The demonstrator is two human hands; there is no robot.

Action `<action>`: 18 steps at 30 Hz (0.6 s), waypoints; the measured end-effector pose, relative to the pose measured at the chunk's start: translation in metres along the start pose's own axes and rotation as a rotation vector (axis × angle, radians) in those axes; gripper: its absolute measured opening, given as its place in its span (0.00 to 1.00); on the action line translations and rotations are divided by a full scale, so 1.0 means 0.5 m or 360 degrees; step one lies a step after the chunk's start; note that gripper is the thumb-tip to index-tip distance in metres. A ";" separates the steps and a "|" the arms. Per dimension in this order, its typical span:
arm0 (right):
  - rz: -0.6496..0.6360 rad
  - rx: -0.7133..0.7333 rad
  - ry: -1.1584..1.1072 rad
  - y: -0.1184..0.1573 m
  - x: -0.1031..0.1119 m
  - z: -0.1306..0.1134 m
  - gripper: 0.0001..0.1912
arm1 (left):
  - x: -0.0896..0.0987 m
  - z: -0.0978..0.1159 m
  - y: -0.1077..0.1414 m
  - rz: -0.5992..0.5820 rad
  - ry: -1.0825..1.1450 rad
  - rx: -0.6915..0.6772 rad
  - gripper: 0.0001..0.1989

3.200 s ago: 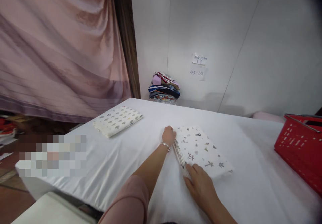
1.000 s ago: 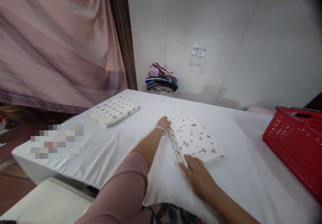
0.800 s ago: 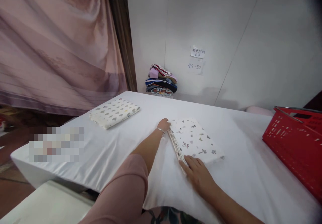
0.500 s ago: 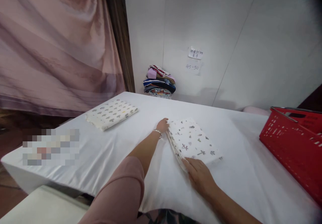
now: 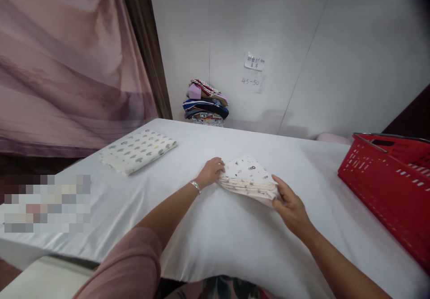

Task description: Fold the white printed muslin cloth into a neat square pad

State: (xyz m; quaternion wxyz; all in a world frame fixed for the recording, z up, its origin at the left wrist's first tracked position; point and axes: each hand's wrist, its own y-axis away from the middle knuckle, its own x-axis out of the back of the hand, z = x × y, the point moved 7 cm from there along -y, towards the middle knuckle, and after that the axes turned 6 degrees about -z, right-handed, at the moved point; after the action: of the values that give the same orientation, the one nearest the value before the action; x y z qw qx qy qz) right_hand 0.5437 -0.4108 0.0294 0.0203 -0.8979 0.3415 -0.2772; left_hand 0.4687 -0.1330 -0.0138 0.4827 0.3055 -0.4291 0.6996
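1. Between my left hand (image 5: 211, 172) and right hand (image 5: 290, 205) lies the folded printed cloth (image 5: 247, 169).
2. My right grips its right end; my left curls against the other, its grip unclear.
3. White-draped worktop (image 5: 208, 234) beneath; pale wall (image 5: 268, 16) beyond.

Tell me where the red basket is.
At the head view's right edge, the red basket rests on the table, to the right of the right hand.

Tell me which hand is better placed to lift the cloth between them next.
Right, probably: the right hand grasps one end of the folded cloth, while the left hand seems only to touch the other end.
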 end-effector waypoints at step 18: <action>0.0128 0.0027 -0.0593 -0.073 0.089 -0.030 0.39 | -0.022 0.066 0.084 0.0023 -0.0204 0.0121 0.20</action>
State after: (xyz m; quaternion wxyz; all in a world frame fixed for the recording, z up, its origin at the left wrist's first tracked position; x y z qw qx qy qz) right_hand 0.5851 -0.4081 0.0719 0.1018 -0.9191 0.3650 -0.1078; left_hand 0.4338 -0.1743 -0.0213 0.4373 0.3647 -0.4344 0.6979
